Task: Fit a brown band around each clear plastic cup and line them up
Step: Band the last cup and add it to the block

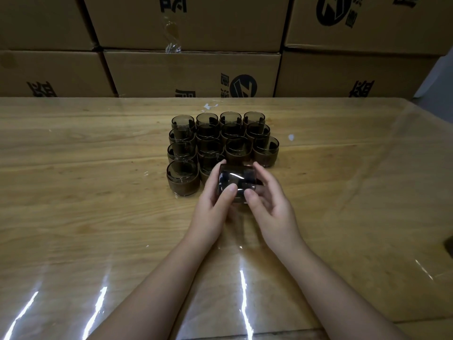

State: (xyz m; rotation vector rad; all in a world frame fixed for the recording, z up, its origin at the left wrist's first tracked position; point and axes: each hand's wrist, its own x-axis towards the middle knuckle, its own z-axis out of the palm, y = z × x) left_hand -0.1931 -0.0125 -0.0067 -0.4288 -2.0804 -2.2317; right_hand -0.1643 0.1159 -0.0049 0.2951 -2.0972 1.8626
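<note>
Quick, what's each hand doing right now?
Left hand: holding the clear cup, fingers curled round it.
Right hand: holding the same cup from the other side.

A block of banded cups (237,148) stands at 12 o'clock from the left hand (214,202) and right hand (273,209), packed side by side with no way through. Its near row has only two cups, at 11 o'clock; beside them toward 1 o'clock the worktop (98,192) lies open, though the held cup (235,184) hangs before that spot. Stacked cardboard boxes (191,69) wall off 12 o'clock beyond. Open worktop stretches toward 9 and 3 o'clock; a dark object (449,246) sits at its edge near 4 o'clock.
</note>
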